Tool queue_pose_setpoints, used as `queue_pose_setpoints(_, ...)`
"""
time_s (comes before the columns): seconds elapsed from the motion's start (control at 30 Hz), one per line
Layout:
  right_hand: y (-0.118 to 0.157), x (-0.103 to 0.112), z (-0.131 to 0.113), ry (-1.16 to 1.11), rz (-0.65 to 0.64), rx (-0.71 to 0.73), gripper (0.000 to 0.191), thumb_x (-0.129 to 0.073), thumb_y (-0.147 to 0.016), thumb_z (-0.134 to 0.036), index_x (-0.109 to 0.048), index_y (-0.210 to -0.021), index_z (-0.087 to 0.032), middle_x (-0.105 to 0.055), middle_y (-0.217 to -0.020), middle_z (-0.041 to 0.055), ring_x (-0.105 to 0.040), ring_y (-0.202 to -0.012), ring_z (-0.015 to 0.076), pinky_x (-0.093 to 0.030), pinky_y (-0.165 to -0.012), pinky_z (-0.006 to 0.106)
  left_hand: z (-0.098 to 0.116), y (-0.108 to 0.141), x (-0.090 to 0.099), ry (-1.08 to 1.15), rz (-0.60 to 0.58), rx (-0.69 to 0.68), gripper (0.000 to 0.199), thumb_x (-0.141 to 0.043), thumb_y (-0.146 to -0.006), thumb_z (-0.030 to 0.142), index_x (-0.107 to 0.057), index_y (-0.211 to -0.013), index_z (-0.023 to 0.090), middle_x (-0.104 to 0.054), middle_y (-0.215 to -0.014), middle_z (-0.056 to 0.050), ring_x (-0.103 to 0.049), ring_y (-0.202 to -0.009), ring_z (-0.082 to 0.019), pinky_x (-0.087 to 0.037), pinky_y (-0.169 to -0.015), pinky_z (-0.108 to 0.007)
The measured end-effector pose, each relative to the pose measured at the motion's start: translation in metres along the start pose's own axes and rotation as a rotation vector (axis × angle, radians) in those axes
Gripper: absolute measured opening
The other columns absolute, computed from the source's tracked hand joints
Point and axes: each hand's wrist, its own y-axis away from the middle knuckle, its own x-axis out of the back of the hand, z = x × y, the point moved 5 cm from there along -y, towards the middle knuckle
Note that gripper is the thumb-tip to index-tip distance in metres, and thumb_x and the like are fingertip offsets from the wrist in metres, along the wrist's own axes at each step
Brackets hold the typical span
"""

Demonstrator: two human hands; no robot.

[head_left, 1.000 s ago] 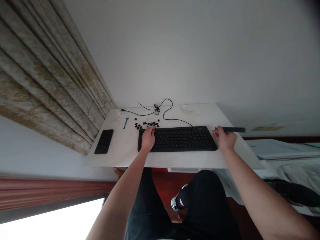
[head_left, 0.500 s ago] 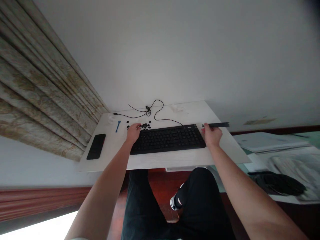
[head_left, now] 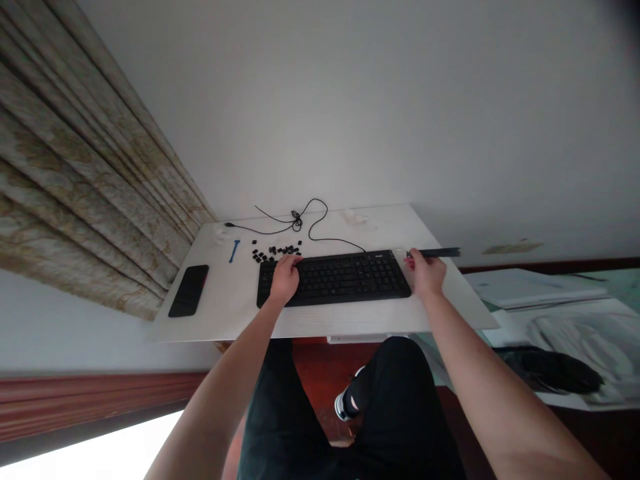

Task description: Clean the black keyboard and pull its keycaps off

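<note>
A black keyboard [head_left: 340, 280] lies on a white table. My left hand [head_left: 285, 280] rests over its left part, fingers drawn together near the top edge; whatever they may hold is hidden. Loose black keycaps [head_left: 263, 257] are scattered just behind and to the left of that hand. At the keyboard's right end, my right hand [head_left: 427, 272] is closed on a slim dark bar-like tool [head_left: 443, 253], which sticks out to the right above the hand. The tool's kind is too small to make out. A bit of pink shows by the right fingertips.
A black cable [head_left: 295, 223] runs from the keyboard in a loose bundle near the wall. A blue tool [head_left: 234, 251] and a black phone [head_left: 189, 291] lie on the left. Beyond the table's right edge sit papers and a dark bag-like item [head_left: 555, 370].
My left hand has moved right and toward me, off the keycaps and onto the left part of the keyboard. My right hand stays nearly in place with the slim dark tool.
</note>
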Motion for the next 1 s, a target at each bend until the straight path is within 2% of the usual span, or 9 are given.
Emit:
queue_pose_setpoints(0.17,-0.005,0.0,-0.003,-0.164,-0.086,-0.163,0.023,-0.081,-0.066,-0.032,-0.067,-0.072,-0.014,-0.069,-0.063,0.0028,-0.058,-0.049,0.0117,-0.048,-0.042,0.021,-0.006,0.001,0.004,0.117,0.054,0.059,0.042,-0.041,-0.075,-0.006,-0.07,-0.094,0.018,-0.07,-0.101,-0.006,-0.065,-0.1,-0.018,-0.053,-0.095,-0.035)
queue_pose_setpoints(0.27,0.009,-0.013,-0.021,-0.146,-0.185,-0.159,0.024,-0.081,-0.069,-0.033,-0.068,-0.075,-0.014,-0.071,-0.067,0.0046,-0.06,-0.05,0.0109,-0.048,-0.041,0.018,-0.008,0.001,0.006,0.163,0.098,0.096,0.04,-0.041,-0.075,-0.006,-0.069,-0.092,0.018,-0.07,-0.098,-0.005,-0.065,-0.097,-0.017,-0.053,-0.094,-0.034)
queue_pose_setpoints(0.37,0.046,-0.048,-0.049,-0.079,-0.389,-0.08,0.027,-0.082,-0.073,-0.036,-0.07,-0.08,-0.013,-0.072,-0.069,0.0063,-0.062,-0.051,0.0108,-0.05,-0.043,0.018,-0.009,0.002,0.008,0.206,0.122,0.117,0.041,-0.041,-0.074,-0.006,-0.069,-0.092,0.018,-0.07,-0.097,-0.005,-0.065,-0.095,-0.017,-0.053,-0.093,-0.034)
queue_pose_setpoints(0.5,0.114,-0.113,-0.082,0.067,-0.747,0.008,0.027,-0.079,-0.078,-0.038,-0.071,-0.082,-0.013,-0.074,-0.074,0.0083,-0.067,-0.056,0.0139,-0.054,-0.048,0.021,-0.011,0.002,0.01,0.26,0.143,0.134,0.045,-0.04,-0.071,-0.007,-0.069,-0.095,0.018,-0.07,-0.096,-0.005,-0.065,-0.092,-0.016,-0.053,-0.09,-0.033)
queue_pose_setpoints(0.6,0.148,-0.151,-0.098,0.233,-0.894,0.119,0.024,-0.074,-0.083,-0.037,-0.071,-0.076,-0.015,-0.073,-0.07,0.0081,-0.068,-0.057,0.0169,-0.054,-0.05,0.024,-0.011,0.002,0.011,0.281,0.15,0.137,0.047,-0.039,-0.068,-0.007,-0.069,-0.094,0.018,-0.07,-0.096,-0.004,-0.064,-0.091,-0.016,-0.053,-0.088,-0.033)
queue_pose_setpoints(0.67,0.16,-0.167,-0.104,0.341,-0.925,0.215,0.024,-0.072,-0.085,-0.036,-0.07,-0.072,-0.016,-0.072,-0.067,0.0075,-0.07,-0.059,0.0189,-0.054,-0.054,0.025,-0.012,0.002,0.011,0.292,0.152,0.136,0.047,-0.04,-0.067,-0.007,-0.069,-0.094,0.018,-0.07,-0.096,-0.004,-0.064,-0.091,-0.016,-0.053,-0.088,-0.033)
queue_pose_setpoints(0.77,0.167,-0.181,-0.109,0.491,-0.916,0.313,0.027,-0.069,-0.086,-0.035,-0.068,-0.065,-0.017,-0.071,-0.064,0.0076,-0.071,-0.064,0.0215,-0.053,-0.059,0.027,-0.013,0.002,0.011,0.31,0.155,0.139,0.045,-0.041,-0.068,-0.006,-0.069,-0.094,0.018,-0.069,-0.096,-0.004,-0.064,-0.092,-0.016,-0.053,-0.089,-0.033)
queue_pose_setpoints(1.0,0.176,-0.189,-0.11,0.604,-0.923,0.354,0.025,-0.068,-0.087,-0.035,-0.069,-0.069,-0.018,-0.072,-0.068,0.0082,-0.072,-0.07,0.0231,-0.051,-0.063,0.027,-0.013,0.001,0.009,0.281,0.12,0.133,0.042,-0.047,-0.069,-0.005,-0.068,-0.098,0.018,-0.068,-0.099,-0.005,-0.064,-0.096,-0.018,-0.053,-0.092,-0.035)
